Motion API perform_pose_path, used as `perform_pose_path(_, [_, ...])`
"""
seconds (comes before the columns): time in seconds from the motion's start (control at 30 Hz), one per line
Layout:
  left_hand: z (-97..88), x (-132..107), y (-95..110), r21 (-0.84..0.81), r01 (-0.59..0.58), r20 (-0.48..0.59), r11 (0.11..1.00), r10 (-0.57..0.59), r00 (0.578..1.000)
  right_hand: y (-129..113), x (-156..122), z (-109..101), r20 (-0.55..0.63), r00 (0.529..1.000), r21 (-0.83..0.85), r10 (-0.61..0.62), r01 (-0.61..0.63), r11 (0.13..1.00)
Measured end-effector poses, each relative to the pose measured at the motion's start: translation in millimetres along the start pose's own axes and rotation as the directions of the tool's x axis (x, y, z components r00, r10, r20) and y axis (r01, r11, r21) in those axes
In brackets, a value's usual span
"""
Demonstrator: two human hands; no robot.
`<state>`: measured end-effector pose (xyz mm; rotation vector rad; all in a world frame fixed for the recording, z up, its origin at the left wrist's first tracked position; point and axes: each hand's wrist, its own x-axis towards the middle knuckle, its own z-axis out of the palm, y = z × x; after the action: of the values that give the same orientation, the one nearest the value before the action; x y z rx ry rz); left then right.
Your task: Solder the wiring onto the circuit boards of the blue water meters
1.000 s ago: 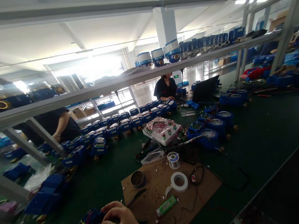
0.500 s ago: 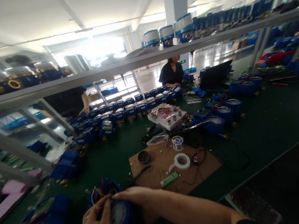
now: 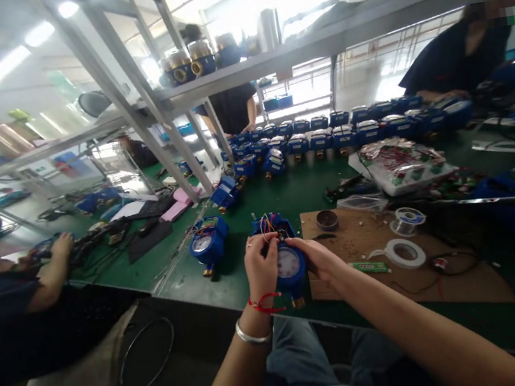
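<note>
A blue water meter (image 3: 296,279) with a round clear dial and a brass fitting sits on the green bench in front of me. Thin coloured wires (image 3: 266,222) rise from its open rear compartment. My left hand (image 3: 261,266) is closed, thumb and fingertips pinched at these wires; their exact ends are too small to see. Wrapped against the meter's right side is my right hand (image 3: 315,256), its thumb by the compartment edge. Left of my hands, apart from them, stands a second blue water meter (image 3: 204,243) with its compartment open.
Right of the meter lies a brown board (image 3: 324,247) bearing a small round tin (image 3: 327,220), solder spool (image 3: 407,221), white tape roll (image 3: 405,253) and green packet (image 3: 369,266). Rows of meters (image 3: 297,144) line the back beneath a metal shelf (image 3: 267,62). A co-worker (image 3: 7,301) sits at left.
The view has swung left and down, showing more of the left bench, a seated co-worker and my legs. Both hands stay at the same water meter and its wires.
</note>
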<state>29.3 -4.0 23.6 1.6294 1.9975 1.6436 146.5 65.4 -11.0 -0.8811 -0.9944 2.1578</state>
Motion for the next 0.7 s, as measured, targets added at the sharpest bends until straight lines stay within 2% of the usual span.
perform_pose_path(0.17, [13.8,26.8,38.8,-0.135,-0.031,0.038,0.990,0.036,0.999,-54.9,-28.3,-8.4,-0.113,0.990,-0.034,-0.084,0.081,0.996])
perform_pose_path(0.33, [56.8,56.0,91.2,-0.343,-0.049,0.118,0.938,0.095,0.988,-125.6,-69.9,-38.3,-0.290,0.940,-0.067,-0.178,0.166,0.984])
perform_pose_path(0.43, [88.7,72.5,128.1,-0.488,-0.161,0.125,0.858,0.251,0.960,-174.8,-99.2,-65.4,-0.362,0.901,-0.075,-0.239,0.227,0.971])
perform_pose_path(0.5, [106.6,78.9,144.0,-0.516,-0.272,0.109,0.812,0.377,0.920,-209.7,-119.1,-88.4,-0.366,0.887,-0.075,-0.283,0.275,0.958])
perform_pose_path(0.53, [113.1,79.7,146.3,-0.496,-0.327,0.106,0.804,0.430,0.897,-227.2,-128.4,-102.1,-0.369,0.877,-0.077,-0.309,0.302,0.950])
perform_pose_path(0.6, [119.7,75.3,137.9,-0.409,-0.411,0.124,0.815,0.496,0.859,-261.5,-144.0,-135.4,-0.418,0.832,-0.095,-0.365,0.360,0.928])
perform_pose_path(0.63, [119.7,70.1,127.7,-0.348,-0.437,0.138,0.829,0.507,0.851,-277.7,-149.2,-155.2,-0.462,0.795,-0.116,-0.393,0.385,0.915])
perform_pose_path(0.7, [115.0,55.6,100.4,-0.192,-0.433,0.184,0.881,0.466,0.865,-307.0,-153.4,-200.3,-0.564,0.703,-0.190,-0.433,0.400,0.897])
